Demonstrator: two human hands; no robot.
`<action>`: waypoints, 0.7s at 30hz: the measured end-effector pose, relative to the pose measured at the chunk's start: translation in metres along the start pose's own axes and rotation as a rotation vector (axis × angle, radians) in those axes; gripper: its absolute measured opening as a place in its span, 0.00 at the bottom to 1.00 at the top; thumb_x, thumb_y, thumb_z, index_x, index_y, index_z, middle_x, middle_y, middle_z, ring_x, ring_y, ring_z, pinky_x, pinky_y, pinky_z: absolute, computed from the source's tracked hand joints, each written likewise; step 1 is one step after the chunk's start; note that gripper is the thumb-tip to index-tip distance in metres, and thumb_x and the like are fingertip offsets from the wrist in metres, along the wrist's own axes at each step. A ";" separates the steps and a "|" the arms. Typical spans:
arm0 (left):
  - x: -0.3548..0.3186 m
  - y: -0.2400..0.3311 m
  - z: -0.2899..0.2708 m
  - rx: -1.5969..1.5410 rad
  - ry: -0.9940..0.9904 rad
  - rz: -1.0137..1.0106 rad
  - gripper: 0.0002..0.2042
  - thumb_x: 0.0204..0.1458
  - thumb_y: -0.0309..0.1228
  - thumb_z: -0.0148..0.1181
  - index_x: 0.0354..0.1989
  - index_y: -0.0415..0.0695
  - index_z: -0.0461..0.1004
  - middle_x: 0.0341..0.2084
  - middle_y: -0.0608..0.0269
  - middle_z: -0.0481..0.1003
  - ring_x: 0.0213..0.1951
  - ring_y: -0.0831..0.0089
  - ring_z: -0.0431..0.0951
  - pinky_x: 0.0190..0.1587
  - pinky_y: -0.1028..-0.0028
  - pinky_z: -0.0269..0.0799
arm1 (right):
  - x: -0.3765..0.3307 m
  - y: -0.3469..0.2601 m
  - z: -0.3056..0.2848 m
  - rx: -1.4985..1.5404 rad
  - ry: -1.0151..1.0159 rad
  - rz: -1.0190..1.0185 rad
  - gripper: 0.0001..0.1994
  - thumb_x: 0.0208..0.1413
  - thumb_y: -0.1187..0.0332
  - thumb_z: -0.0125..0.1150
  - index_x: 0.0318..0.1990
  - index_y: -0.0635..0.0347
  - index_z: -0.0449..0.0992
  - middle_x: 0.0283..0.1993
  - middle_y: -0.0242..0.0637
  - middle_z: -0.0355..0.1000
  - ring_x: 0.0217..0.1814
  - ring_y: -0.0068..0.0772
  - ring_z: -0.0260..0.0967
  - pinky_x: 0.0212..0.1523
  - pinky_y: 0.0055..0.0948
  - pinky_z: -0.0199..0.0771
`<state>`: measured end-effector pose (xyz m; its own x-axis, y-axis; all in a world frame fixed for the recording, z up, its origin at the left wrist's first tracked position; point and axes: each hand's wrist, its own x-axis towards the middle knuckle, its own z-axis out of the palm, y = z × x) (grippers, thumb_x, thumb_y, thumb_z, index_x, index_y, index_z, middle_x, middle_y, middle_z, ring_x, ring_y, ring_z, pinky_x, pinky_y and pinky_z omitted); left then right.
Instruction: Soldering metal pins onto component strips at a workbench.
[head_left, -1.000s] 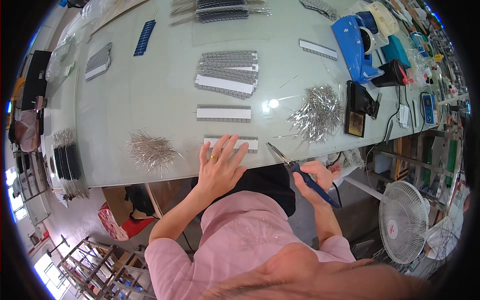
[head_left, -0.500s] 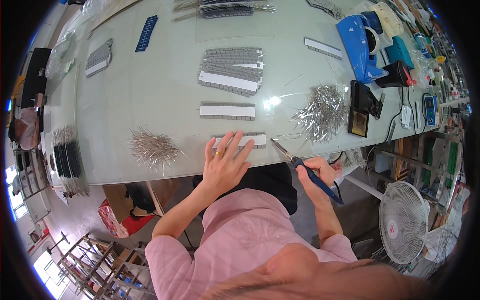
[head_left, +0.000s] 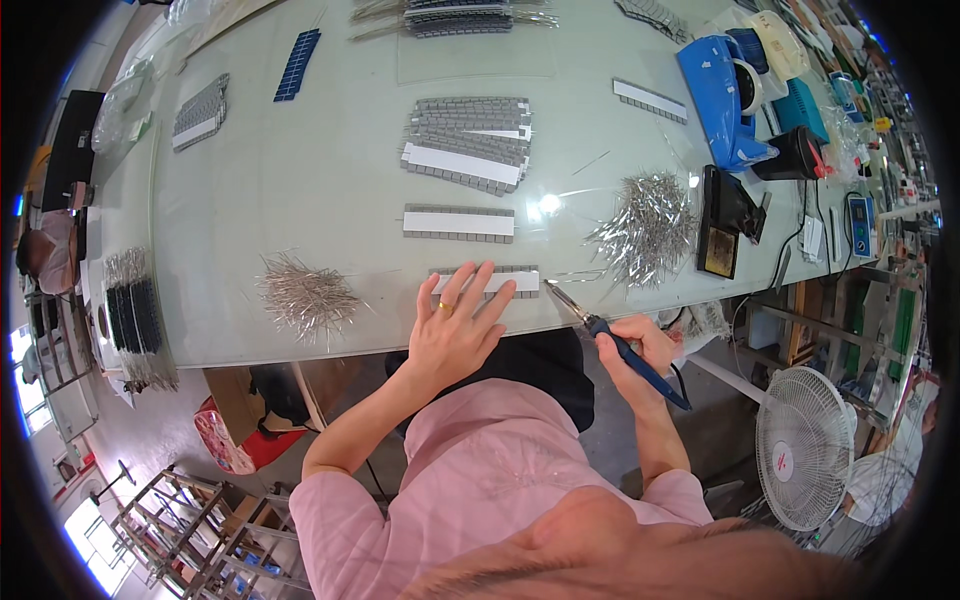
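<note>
My left hand (head_left: 457, 318) lies flat with its fingers spread over a grey segmented strip with a white band (head_left: 527, 281), close to the table's front edge. My fingers cover much of this strip. A soldering iron with a dark blue handle (head_left: 625, 350) is gripped in my right hand (head_left: 645, 345). Its metal tip points left, at the strip's right end; whether they touch I cannot tell. Thin silvery wire pieces (head_left: 577, 275) lie just beyond the tip. Another strip of the same kind (head_left: 458, 223) sits farther back, in front of a stack of strips (head_left: 467, 145).
Loose metal leads form one pile (head_left: 645, 230) at right and another (head_left: 305, 298) at left. A soldering stand (head_left: 718, 250), a blue tape dispenser (head_left: 715, 100) and a black cup (head_left: 790, 153) stand right. Dark bundled parts (head_left: 135, 315) lie left; a fan (head_left: 805, 448) stands below the table.
My left hand and the strip under it have shifted slightly to the right. The soldering iron stays at nearly the same place in my right hand. The whole view has moved a little.
</note>
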<state>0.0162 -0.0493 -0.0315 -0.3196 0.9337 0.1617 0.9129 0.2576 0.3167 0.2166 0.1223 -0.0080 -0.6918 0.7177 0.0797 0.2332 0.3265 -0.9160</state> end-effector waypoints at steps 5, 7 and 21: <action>0.001 0.000 0.000 0.002 0.003 0.007 0.24 0.50 0.37 0.58 0.59 0.56 0.69 0.63 0.59 0.62 0.64 0.63 0.59 0.63 0.52 0.45 | 0.007 -0.009 0.000 -0.104 0.000 -0.154 0.10 0.43 0.76 0.70 0.31 0.65 0.72 0.28 0.41 0.74 0.25 0.27 0.72 0.26 0.22 0.70; 0.000 -0.001 0.001 0.005 0.001 0.007 0.24 0.50 0.37 0.59 0.59 0.57 0.69 0.63 0.59 0.62 0.64 0.63 0.59 0.64 0.52 0.45 | 0.007 -0.011 0.001 -0.115 -0.004 -0.175 0.11 0.43 0.76 0.71 0.31 0.65 0.73 0.28 0.41 0.74 0.25 0.27 0.72 0.25 0.22 0.70; -0.002 -0.002 -0.001 0.004 -0.003 0.002 0.26 0.49 0.38 0.60 0.60 0.57 0.69 0.64 0.60 0.61 0.65 0.64 0.58 0.64 0.52 0.43 | 0.013 -0.036 0.008 -0.340 -0.106 -0.458 0.15 0.39 0.77 0.72 0.33 0.61 0.71 0.26 0.41 0.71 0.20 0.39 0.69 0.21 0.27 0.69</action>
<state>0.0143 -0.0518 -0.0317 -0.3175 0.9347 0.1598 0.9144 0.2571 0.3127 0.1935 0.1146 0.0228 -0.8347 0.3963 0.3824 0.0878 0.7812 -0.6181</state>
